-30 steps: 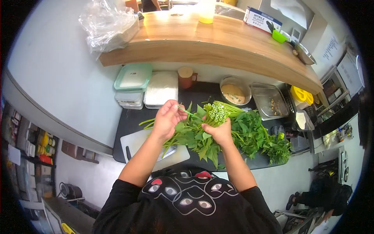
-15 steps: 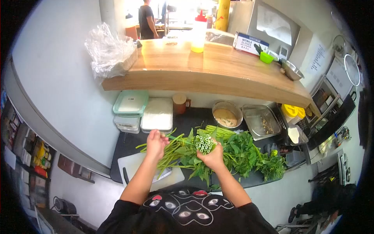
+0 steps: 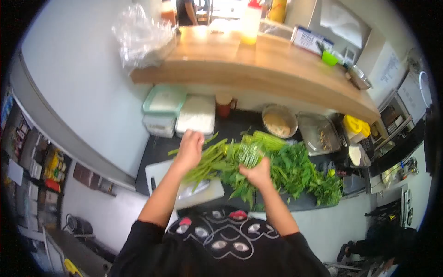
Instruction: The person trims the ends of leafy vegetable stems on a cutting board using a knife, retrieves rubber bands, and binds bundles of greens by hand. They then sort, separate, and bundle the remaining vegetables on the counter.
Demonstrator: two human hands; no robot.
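My right hand [image 3: 258,174] is wrapped round a bundle of hollow-stemmed leafy greens [image 3: 249,156], its cut ends turned up towards me and smeared by motion. To the left, my left hand [image 3: 190,148] is raised above loose green stems [image 3: 208,162], fingers curled together; what is in them, if anything, I cannot make out. More leafy greens [image 3: 295,168] lie to the right of the bundle on the dark counter. Below my left forearm is a white cutting board [image 3: 214,190] with a knife [image 3: 193,189] on it, partly under stems.
At the back stand lidded containers [image 3: 196,121], a brown jug [image 3: 224,107], a bowl [image 3: 280,121] and a metal tray [image 3: 318,136]. A wooden shelf [image 3: 258,69] overhangs them, holding a squeeze bottle [image 3: 250,27] and plastic wrapping [image 3: 140,39]. Beyond it a person [image 3: 186,13] stands.
The view has tilted down and shifted. My left hand has risen slightly relative to the stems. A thin green strand that ran from it to the bundle no longer shows clearly. My right hand keeps its hold.
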